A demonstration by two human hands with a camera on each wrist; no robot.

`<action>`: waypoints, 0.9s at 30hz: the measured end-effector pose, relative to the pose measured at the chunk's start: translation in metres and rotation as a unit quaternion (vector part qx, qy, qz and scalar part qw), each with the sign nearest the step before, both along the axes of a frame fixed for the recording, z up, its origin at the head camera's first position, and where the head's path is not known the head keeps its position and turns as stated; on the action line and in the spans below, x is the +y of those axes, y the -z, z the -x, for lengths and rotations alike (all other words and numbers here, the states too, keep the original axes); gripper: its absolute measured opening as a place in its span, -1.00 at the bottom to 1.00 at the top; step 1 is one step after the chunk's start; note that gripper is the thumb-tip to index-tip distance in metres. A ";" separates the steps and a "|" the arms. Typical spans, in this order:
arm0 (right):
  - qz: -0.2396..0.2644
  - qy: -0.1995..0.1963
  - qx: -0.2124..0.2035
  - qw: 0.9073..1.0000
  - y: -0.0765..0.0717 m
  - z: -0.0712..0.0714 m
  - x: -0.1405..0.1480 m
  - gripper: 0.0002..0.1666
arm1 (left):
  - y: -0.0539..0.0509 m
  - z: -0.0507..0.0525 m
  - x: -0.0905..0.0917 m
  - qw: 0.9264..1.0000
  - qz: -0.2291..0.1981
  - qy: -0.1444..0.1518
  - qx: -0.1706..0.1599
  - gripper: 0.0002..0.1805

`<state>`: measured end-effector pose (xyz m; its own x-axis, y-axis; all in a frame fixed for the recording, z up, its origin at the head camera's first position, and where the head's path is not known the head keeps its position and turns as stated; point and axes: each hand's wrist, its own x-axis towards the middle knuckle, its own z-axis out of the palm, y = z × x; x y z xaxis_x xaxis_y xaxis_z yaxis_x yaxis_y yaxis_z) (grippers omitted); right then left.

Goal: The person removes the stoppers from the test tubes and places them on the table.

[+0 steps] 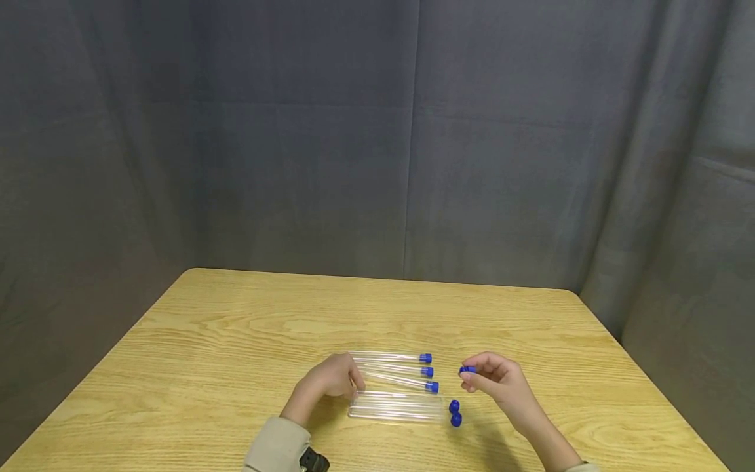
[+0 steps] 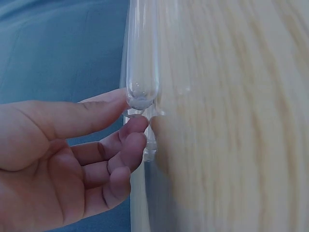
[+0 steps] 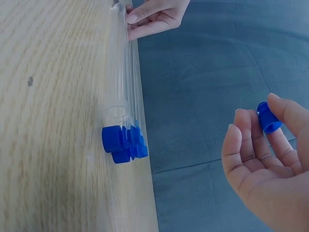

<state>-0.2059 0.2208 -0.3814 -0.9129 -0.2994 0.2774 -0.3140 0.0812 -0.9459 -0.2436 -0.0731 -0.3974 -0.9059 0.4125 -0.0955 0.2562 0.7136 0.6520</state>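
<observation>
Your right hand [image 1: 492, 379] pinches a blue cap [image 3: 268, 117] between thumb and forefinger, the other fingers loosely curved; the right wrist view shows the cap raised off the wood, its hollow end in sight. Your left hand [image 1: 336, 376] has thumb and fingers bent close about the rounded end of a clear tube [image 2: 142, 58]; you cannot tell from these views whether they grip it or only touch it.

The uncapped tubes [image 1: 395, 413] lie side by side between your hands, open ends toward your right. Two loose caps [image 1: 455, 406] sit just beside those open ends, next to each other. Just beyond are three capped tubes [image 1: 392, 368], their blue ends also toward your right hand, with a strip of wood between them and the cap you hold.

You have bare table [image 1: 236, 367] from the tubes to the far edge, and wide wood out to both side edges, each well apart from your hands. A grey curtain [image 1: 295, 164] hangs beyond. Any lettering on the black band [image 1: 314, 461] at your left cuff is too small to read.
</observation>
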 end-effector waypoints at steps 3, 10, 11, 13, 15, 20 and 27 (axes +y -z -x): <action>0.000 0.000 -0.002 1.000 0.000 0.000 0.000 -0.70 | 0.000 0.000 0.000 1.000 0.000 -0.001 -0.001 -0.86; -0.005 0.006 -0.009 1.000 0.001 0.000 0.000 -0.69 | 0.000 0.000 0.000 1.000 0.006 -0.002 -0.006 -0.87; -0.006 0.007 -0.010 1.000 0.001 0.000 0.000 -0.69 | 0.000 0.000 0.000 1.000 0.007 -0.003 -0.006 -0.87; -0.008 0.008 -0.010 1.000 0.001 0.000 0.000 -0.70 | 0.000 0.000 0.000 1.000 0.010 -0.004 -0.007 -0.87; -0.009 0.008 -0.010 1.000 0.001 0.000 0.000 -0.70 | 0.000 0.000 0.000 1.000 0.011 -0.005 -0.007 -0.87; -0.009 0.003 -0.008 1.000 0.002 0.000 0.000 -0.69 | 0.000 -0.001 0.000 1.000 0.012 -0.007 -0.012 -0.87; -0.006 0.004 -0.010 1.000 0.003 0.000 0.001 -0.69 | -0.001 -0.001 0.000 1.000 0.007 -0.005 -0.014 -0.87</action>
<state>-0.2057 0.2216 -0.3846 -0.9203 -0.2963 0.2555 -0.2947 0.0951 -0.9509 -0.2430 -0.0732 -0.3967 -0.9065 0.4026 -0.1270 0.2309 0.7247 0.6492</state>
